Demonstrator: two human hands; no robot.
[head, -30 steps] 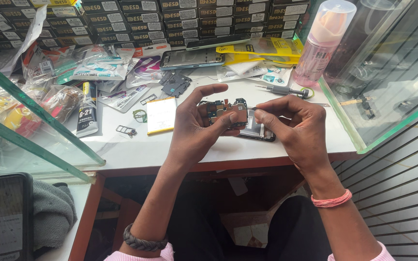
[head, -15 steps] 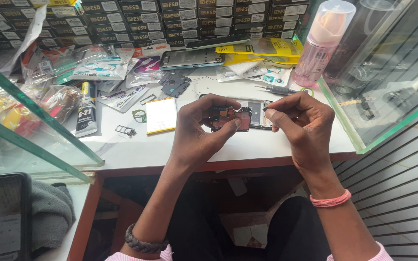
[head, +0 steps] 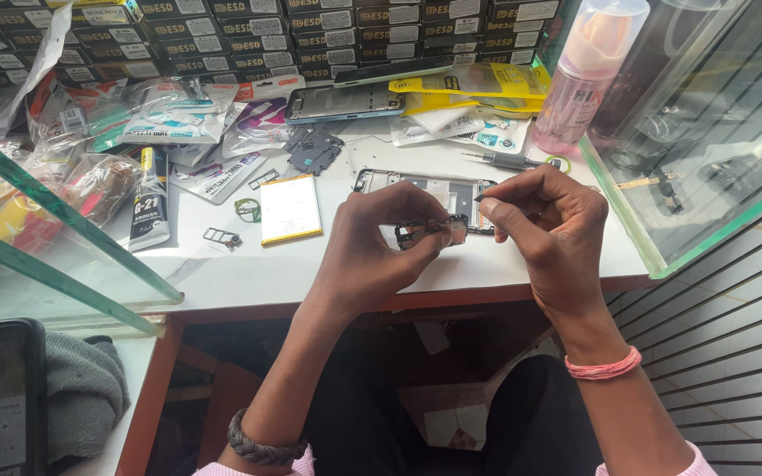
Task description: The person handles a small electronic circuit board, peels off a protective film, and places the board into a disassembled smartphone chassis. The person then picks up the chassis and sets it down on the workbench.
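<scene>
Circuit board (head: 429, 231) pinched in left hand (head: 372, 251); right hand (head: 544, 216) touching it.

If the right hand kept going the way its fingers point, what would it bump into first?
Probably the small circuit board pinched by the left hand. The right hand points left at it, very close; depth is unclear.

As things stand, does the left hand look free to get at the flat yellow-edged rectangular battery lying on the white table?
Probably not at once: the left hand pinches a small circuit board, though the battery lies just beside it with bare table between.
</scene>
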